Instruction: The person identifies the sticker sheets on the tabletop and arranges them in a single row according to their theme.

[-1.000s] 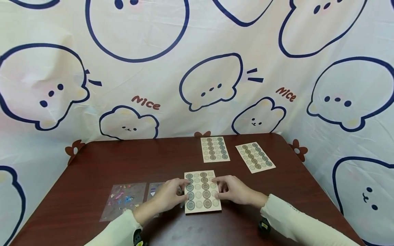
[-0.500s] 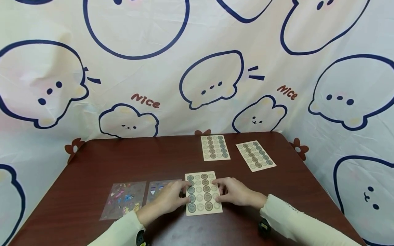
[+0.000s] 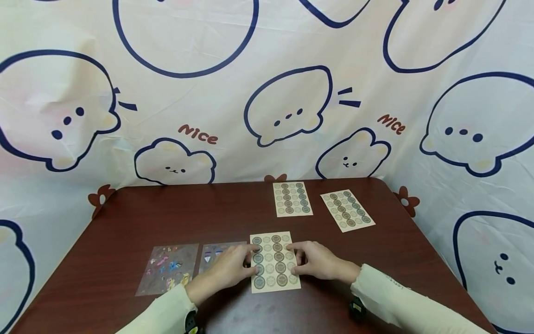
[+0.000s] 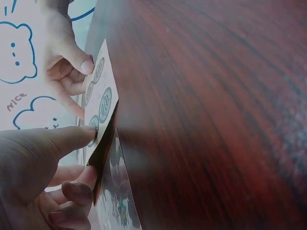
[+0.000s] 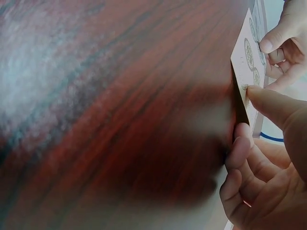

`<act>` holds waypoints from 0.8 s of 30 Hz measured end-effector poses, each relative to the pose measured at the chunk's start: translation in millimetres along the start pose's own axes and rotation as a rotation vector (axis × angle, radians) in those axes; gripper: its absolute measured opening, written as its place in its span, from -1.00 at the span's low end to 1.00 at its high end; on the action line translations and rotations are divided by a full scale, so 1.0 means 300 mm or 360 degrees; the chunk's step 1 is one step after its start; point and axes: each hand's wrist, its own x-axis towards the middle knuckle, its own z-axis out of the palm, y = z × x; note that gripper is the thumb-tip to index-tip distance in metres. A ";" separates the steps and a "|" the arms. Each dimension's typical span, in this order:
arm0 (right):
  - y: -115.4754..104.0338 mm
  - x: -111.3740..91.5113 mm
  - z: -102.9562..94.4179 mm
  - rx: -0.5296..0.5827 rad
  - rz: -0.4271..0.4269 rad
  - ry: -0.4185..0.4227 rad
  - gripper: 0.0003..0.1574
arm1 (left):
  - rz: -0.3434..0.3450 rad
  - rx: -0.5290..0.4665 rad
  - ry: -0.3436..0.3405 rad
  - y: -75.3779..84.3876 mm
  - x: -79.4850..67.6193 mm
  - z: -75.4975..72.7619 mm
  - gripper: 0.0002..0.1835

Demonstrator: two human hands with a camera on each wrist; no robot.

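Observation:
Between both hands, a cream sticker sheet (image 3: 275, 262) printed with rows of round seals is held just above the table. My left hand (image 3: 229, 268) pinches its left edge, thumb on the printed face and fingers beneath. On the opposite edge, my right hand (image 3: 320, 262) pinches it the same way; the right wrist view shows its thumb (image 5: 271, 103) pressing the top. In the left wrist view, the sheet (image 4: 103, 91) tilts, with a dark gap under it. A clear sheet with small colourful stickers (image 3: 168, 269) lies left of my left hand. A second clear sheet (image 3: 208, 254) is partly hidden by that hand.
Two similar sticker sheets lie toward the back of the dark red-brown table (image 3: 187, 211): one upright sheet (image 3: 293, 199) near the far edge, and one angled sheet (image 3: 348, 211) to its right. A patterned cloth (image 3: 200, 102) hangs directly behind the table.
The held sheet stays between both hands and has shifted only slightly, its lower edge coming a little nearer. The head view has tilted slightly down. Both grips look the same.

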 end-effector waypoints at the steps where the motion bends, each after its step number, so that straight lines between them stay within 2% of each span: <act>1: 0.000 0.000 0.001 -0.0004 0.0002 0.0003 -0.27 | -0.0003 0.0003 -0.0008 0.000 0.000 0.000 -0.44; 7: 0.000 0.003 0.009 -0.0057 0.0007 0.0016 -0.28 | -0.0010 0.0034 -0.0057 0.003 -0.002 0.001 -0.42; 24: -0.013 0.007 0.017 -0.0143 0.0029 0.0020 -0.28 | 0.0004 0.0103 -0.0110 0.015 -0.007 -0.011 -0.42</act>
